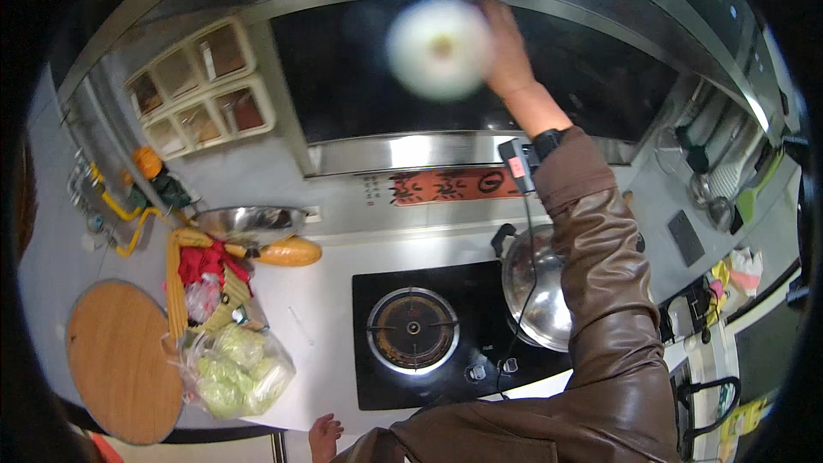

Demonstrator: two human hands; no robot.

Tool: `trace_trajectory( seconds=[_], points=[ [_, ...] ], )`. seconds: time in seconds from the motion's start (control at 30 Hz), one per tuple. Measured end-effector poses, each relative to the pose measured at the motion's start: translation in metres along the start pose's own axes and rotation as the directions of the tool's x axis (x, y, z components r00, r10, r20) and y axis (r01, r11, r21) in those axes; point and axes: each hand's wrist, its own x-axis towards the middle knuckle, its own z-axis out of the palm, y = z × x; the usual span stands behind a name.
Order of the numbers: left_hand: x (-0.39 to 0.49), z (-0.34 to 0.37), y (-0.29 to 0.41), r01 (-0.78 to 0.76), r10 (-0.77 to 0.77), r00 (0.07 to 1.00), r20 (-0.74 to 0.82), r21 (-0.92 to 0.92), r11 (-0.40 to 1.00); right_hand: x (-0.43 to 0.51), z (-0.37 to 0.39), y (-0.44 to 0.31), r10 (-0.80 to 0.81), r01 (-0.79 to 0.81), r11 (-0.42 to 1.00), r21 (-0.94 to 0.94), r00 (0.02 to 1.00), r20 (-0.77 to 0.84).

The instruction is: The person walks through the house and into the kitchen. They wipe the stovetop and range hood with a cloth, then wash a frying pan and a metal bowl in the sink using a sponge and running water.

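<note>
My right arm, in a brown leather sleeve, stretches up across the range hood (pixel 360 96). My right hand (pixel 511 64) is raised before the hood's dark panel, with its fingertips near the metal band along the panel's upper edge. A blurred pale round spot in the picture covers part of that hand, so its grip is unclear. On the wrist sits a black band with a small device (pixel 517 164), from which a cable hangs. Low in the view, my left hand (pixel 326 437) hovers by the counter's front edge, empty, fingers slightly apart. Beyond it is a black gas cooktop (pixel 379 392).
A lidded steel pot (pixel 533 289) covers the right burner. Left on the counter (pixel 308 366) lie a plastic bag of green vegetables (pixel 235 376), a round wooden board (pixel 125 363), an orange squash (pixel 289 251) and a steel basin (pixel 251 222). Utensils, including a ladle (pixel 720 213), hang at right.
</note>
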Motion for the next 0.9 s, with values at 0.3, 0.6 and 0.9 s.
trace_trajectory(
  seconds=[0.3,0.6,0.9],
  points=[
    [-0.008,0.087,0.037,-0.060,0.042,0.988,0.151,0.117,0.991,-0.131,-0.116,0.215,0.315,-0.327,0.890,-0.317,0.945,-0.090],
    [-0.035,0.162,0.032,0.002,-0.030,0.989,0.142,0.197,0.980,-0.214,-0.189,0.388,0.623,-0.652,0.602,-0.461,0.745,-0.239],
    [-0.042,0.159,0.023,-0.030,-0.006,0.988,0.156,0.229,0.973,-0.339,-0.165,0.346,0.965,-0.855,0.140,-0.499,0.230,-0.125]
  ],
)
